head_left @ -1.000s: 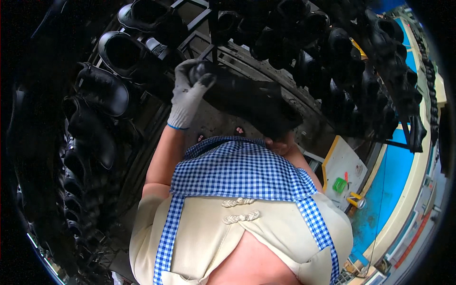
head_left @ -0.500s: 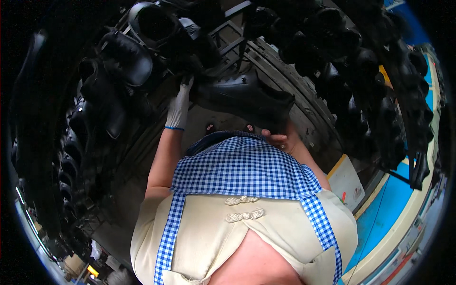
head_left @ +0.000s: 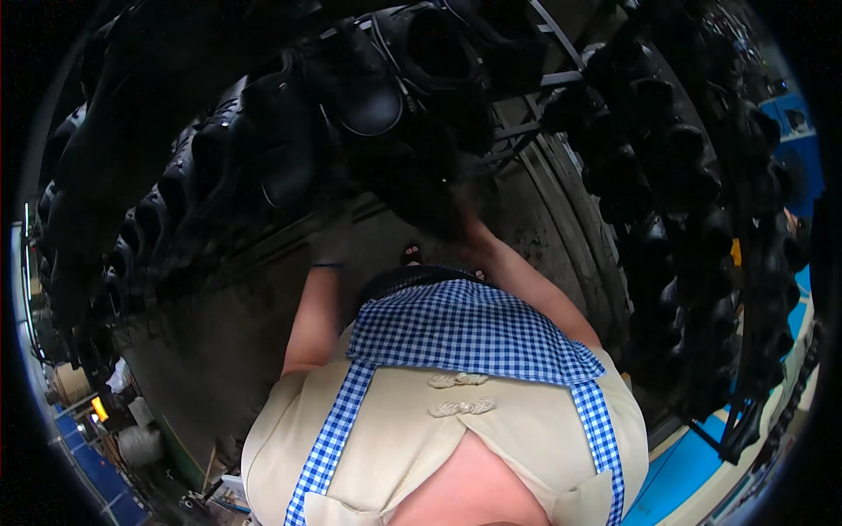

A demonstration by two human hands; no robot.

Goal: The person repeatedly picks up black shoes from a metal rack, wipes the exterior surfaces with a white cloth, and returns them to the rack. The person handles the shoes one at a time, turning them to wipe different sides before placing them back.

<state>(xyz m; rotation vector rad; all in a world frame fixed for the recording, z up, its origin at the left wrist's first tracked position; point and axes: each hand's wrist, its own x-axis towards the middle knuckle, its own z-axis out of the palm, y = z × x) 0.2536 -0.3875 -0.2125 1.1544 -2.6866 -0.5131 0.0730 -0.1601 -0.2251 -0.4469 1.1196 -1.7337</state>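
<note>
A black shoe (head_left: 410,193) hangs in front of me, dark and blurred below the racked footwear. My right hand (head_left: 472,230) is at its near right end and appears to grip it; the fingers are mostly lost in shadow. My left hand (head_left: 331,235), in a glove with a blue cuff edge, is smeared by motion just left of the shoe. Its fingers cannot be made out, nor whether it touches the shoe. Just above it is a row of black shoes, one with a rounded toe (head_left: 367,101) pointing toward me.
More black shoes (head_left: 180,167) line the rack curving along the left. Another rack of black footwear (head_left: 675,175) stands close on the right, beside a blue surface (head_left: 680,469). Metal rack bars (head_left: 561,79) show ahead, above the dark floor (head_left: 184,351).
My view has turned left, bringing the left rack nearer the middle. The shoe, earlier held sideways between both hands, is now tilted and close under the racked shoes. My left hand has become blurred.
</note>
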